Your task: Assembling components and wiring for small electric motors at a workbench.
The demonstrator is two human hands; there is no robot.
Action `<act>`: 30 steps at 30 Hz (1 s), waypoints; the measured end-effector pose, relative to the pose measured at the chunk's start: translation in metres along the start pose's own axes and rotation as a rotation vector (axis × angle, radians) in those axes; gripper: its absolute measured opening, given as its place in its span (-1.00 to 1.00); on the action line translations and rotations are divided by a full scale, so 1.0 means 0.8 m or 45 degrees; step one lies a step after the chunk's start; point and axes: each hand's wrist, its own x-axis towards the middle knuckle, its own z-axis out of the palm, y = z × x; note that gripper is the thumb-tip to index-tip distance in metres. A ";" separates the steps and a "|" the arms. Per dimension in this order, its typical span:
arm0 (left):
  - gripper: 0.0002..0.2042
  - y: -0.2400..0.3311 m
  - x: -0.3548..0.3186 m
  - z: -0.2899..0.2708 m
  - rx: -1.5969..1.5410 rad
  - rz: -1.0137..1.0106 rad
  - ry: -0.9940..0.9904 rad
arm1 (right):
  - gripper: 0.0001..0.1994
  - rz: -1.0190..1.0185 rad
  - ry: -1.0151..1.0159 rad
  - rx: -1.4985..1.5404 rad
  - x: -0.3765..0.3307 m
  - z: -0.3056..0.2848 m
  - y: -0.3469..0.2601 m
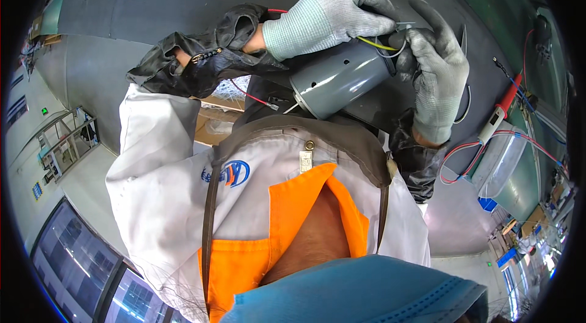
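Left hand (332, 12), grey-gloved, fingers curled over wired end of grey motor (342, 78). Right hand (436, 73) pinches yellow wire (375, 44) there. Red-handled tool (503, 109) far right on table (122, 0).

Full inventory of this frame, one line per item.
motor housing: 1, grey cylinder, upper centre, held between both hands
wires: several, yellow and white, at the cylinder's upper end by the fingers
red wire: 1, thin, left of the cylinder
soldering iron: 1, red and white, right, on the work surface
clear plastic tray: 1, transparent, right, below the iron
work surface: 1, dark grey, upper area
left hand: grey knit glove, on the cylinder's top
right hand: grey glove, at the cylinder's wired end
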 end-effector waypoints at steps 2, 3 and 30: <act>-0.70 -0.001 0.005 0.004 -0.046 0.017 -0.006 | -0.58 0.173 -0.190 -0.010 0.007 -0.010 -0.007; -0.71 -0.001 0.008 0.007 -0.037 0.018 -0.005 | -0.58 0.171 -0.183 -0.012 0.006 -0.009 -0.007; -0.73 0.010 -0.009 0.034 0.302 0.339 0.154 | -0.80 -0.567 0.095 -1.137 -0.016 -0.012 -0.008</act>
